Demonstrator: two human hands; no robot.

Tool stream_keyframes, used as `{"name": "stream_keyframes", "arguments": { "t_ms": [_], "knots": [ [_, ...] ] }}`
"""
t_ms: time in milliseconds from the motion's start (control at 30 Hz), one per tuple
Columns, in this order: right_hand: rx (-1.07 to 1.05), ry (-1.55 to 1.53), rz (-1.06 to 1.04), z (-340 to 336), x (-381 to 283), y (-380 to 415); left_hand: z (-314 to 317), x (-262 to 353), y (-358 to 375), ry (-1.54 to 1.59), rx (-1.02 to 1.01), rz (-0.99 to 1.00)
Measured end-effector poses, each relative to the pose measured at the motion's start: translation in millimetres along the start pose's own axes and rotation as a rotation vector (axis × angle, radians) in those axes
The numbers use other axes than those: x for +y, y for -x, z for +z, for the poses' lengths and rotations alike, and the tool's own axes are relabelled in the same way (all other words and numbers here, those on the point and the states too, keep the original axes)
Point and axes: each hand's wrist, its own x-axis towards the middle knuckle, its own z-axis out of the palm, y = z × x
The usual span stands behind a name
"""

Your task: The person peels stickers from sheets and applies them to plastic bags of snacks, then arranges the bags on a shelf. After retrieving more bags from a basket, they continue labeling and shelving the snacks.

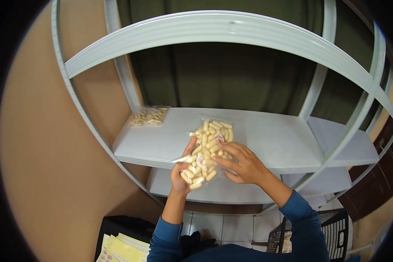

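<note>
Two clear plastic bags of pale, finger-shaped snacks are in front of me, above the shelf's front edge. The lower snack bag [198,172] overlaps the upper snack bag [215,129], and each has a small round label. My left hand [180,177] grips the bags from the left side, its fingers partly hidden behind them. On the right, my right hand [244,165] has its fingers apart, with the fingertips against the front of the bags near the labels. The thumb sits lower, by the lower bag's right edge.
Two similar snack bags [148,117] lie at the back left of the white shelf [275,135]. White metal posts and a crossbeam [231,27] frame it. Below right is a black basket [334,227]; yellow label sheets [122,248] lie at lower left.
</note>
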Motion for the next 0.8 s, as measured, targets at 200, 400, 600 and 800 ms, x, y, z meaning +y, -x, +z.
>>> {"name": "stream_keyframes", "arguments": {
  "t_ms": [200,400,600,800],
  "knots": [
    [0.062,-0.103,0.135,65,17,-67,-54,33,-25,0.025,0.070,0.032],
    [-0.083,-0.589,0.533,174,68,-83,-95,34,-10,0.062,0.274,-0.027],
    [-0.103,-0.339,0.430,232,110,-109,-94,52,13,0.063,0.389,0.059],
    [-0.037,-0.349,0.439,262,127,-126,-106,77,27,-0.062,0.496,0.257]
  ]
}}
